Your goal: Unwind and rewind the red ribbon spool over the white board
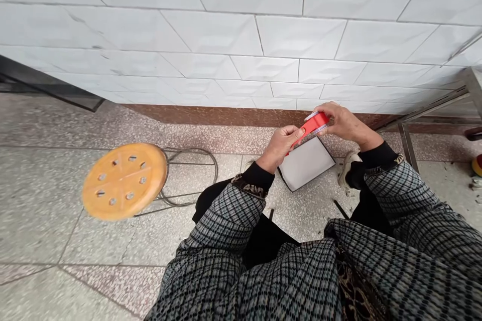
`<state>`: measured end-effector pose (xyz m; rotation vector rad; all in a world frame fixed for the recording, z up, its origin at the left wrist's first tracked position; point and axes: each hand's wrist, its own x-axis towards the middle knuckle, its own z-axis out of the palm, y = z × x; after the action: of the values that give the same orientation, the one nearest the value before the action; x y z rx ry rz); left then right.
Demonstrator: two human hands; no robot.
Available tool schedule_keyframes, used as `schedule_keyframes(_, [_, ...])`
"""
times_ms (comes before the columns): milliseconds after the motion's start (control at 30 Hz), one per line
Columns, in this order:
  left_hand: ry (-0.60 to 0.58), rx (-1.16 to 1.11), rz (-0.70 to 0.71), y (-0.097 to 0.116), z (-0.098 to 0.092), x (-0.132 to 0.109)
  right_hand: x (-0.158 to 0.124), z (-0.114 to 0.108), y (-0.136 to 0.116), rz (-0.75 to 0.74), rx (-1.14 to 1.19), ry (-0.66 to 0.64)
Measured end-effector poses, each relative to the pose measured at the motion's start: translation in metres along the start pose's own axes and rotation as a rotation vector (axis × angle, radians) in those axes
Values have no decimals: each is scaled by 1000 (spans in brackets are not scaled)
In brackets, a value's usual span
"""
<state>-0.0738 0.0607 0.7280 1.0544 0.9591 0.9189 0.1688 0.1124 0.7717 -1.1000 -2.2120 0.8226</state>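
Observation:
A roll of red ribbon (319,121) with pale side discs is held up in front of me, right of centre. My right hand (341,121) grips the roll from its right side, fingers over the top edge. A strip of red ribbon runs down and left from the roll to my left hand (280,145), whose thumb and fingers pinch it. The strip's end hangs just below that hand. Below both hands lies a shallow open box (307,163) with a pale grey inside and dark edges; neither hand appears to touch it.
An orange round stool (124,180) with holes in its seat and wire legs is on the left. A white tiled wall (226,30) rises ahead. At the right is a metal frame (408,145). My shoe (349,168) shows beside the box.

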Motion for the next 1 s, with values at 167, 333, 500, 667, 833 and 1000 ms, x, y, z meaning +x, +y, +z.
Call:
schedule_keyframes(167, [-84, 41, 81, -1, -4, 0, -2, -5, 1, 59, 227, -12])
schedule_keyframes(333, [-122, -114, 95, -7, 7, 1, -3, 3, 5, 210, 573, 8])
schedule_keyframes(500, [-126, -206, 33, -11, 17, 1, -6, 7, 10, 293, 741, -17])
schedule_keyframes(667, [-107, -152, 72, -16, 19, 2, -9, 8, 13, 276, 819, -14])
schedule_keyframes(833, [37, -186, 194, -23, 22, 5, -8, 17, 13, 273, 937, -44])
schedule_keyframes(1000, [125, -265, 258, -25, 26, 5, -4, 25, 9, 228, 993, -24])
